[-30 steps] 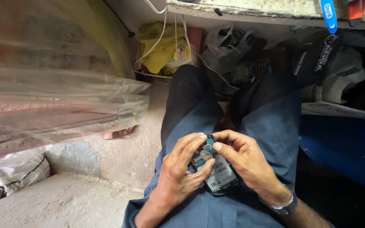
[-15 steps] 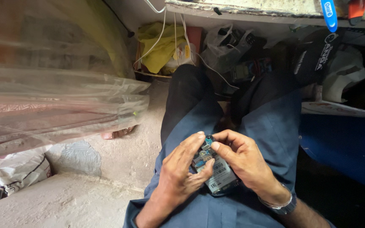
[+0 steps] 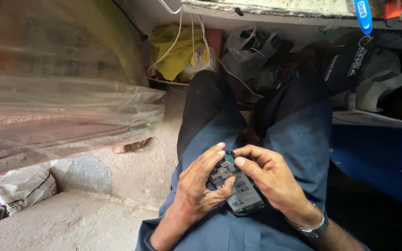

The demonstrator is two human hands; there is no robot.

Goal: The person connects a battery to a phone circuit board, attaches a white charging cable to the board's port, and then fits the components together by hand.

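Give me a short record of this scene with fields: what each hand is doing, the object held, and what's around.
object: small opened mobile phone with exposed green circuit board, back facing up, over the lap
left hand: left hand cups the phone's left side, thumb on its edge
right hand: right hand holds the right side, index fingertip at the top of the board
wrist: metal bracelet on the right wrist
surroundings: clear plastic sheeting to the left; yellow cloth and white cables ahead

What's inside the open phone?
Inside the opened phone a green circuit board and white stickers show. The left hand and right hand cover its edges.
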